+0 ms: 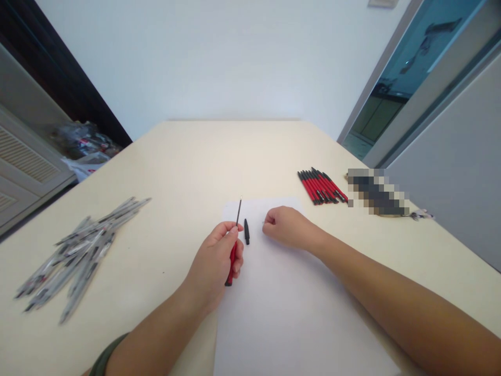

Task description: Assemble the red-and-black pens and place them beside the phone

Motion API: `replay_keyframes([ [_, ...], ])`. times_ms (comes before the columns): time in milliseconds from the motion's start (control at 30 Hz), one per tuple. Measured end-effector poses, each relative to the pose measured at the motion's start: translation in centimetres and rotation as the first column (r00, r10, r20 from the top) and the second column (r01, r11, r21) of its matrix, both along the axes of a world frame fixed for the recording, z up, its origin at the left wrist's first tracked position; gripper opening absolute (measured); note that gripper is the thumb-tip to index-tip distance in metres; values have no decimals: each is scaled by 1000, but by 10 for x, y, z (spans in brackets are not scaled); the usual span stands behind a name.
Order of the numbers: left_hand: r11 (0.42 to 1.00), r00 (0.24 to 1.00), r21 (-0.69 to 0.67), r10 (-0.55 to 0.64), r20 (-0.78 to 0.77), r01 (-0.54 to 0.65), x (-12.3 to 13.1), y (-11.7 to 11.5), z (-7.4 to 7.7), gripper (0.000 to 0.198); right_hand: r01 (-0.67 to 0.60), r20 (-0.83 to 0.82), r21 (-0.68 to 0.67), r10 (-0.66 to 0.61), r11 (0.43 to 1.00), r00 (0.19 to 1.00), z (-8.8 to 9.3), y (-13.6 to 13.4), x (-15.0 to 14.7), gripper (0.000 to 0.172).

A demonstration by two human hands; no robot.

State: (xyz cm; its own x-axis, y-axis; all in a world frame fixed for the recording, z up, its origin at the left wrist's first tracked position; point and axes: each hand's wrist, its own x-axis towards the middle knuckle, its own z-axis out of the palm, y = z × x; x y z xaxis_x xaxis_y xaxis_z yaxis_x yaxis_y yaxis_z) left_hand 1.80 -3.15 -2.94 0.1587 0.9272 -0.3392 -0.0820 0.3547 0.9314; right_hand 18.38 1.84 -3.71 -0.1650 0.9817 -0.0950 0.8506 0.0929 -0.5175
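At the left of the frame a loose heap of clear-wrapped pens (80, 250), too many and too blurred to count, lies on the cream table (188, 156). At centre, over one white sheet of paper (289, 313), the left hand (215, 261) is curled in a grasp around a single red pen barrel (231, 266); its long axis runs nearly upright in the frame, the dark refill tip pointing toward the top and the butt end toward the bottom. One small black pen tip piece (246, 231) lies just right of it, then the right hand (287, 227) rests clenched, knuckles up, pinching something too small to identify, and at the right roughly ten red-and-black pens (321, 186) lie in a row.
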Motion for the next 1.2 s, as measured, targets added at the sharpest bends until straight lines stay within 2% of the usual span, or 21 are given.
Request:
replay_keyframes([
  [67, 1000, 1000, 3, -4, -2, 4, 0, 0, 0, 17, -2, 154, 53, -6, 999, 988, 0, -3, -5, 16],
  [167, 1000, 1000, 6, -6, -8, 6, -1, -1, -1, 17, -13, 265, 73, -6, 997, 964, 1, -3, -8, 18],
  [400, 1000, 1000, 15, -17, -12, 18, 0, -2, -1, 17, -25, 221, 76, 8, 997, 975, -1, 0, -3, 19],
  [500, 1000, 1000, 14, -20, -10, 20, 0, -2, 0, 17, 1, 72, 87, -7, 996, 997, 3, 1, 1, 22],
  [567, 998, 999, 27, -51, -18, 52, 0, -3, 0, 18, 28, -145, 48, -21, 998, 989, 10, -1, 2, 25],
  [667, 986, 987, 54, -156, -31, 157, 1, -5, 1, 19, -3, -496, -74, -35, 997, 868, 20, -8, -2, 27],
  [800, 964, 967, 75, -254, -34, 256, 2, -9, 3, 19, -140, -759, -180, -47, 974, 649, 25, -17, -10, 16],
  [900, 961, 964, 85, -263, -36, 265, 3, -10, 4, 18, -231, -853, -216, -68, 949, 518, 23, -19, -14, 11],
  [1000, 960, 964, 85, -265, -39, 267, 3, -10, 5, 19, -237, -873, -173, -37, 956, 487, 22, -19, -14, 19],
  [1100, 965, 968, 83, -248, -40, 250, 2, -10, 4, 21, -134, -868, -92, -13, 987, 496, 26, -15, -8, 24],
  [1200, 977, 979, 71, -197, -58, 201, 2, -10, 3, 25, 79, -862, 1, -39, 997, 505, 33, -6, 9, 25],
])
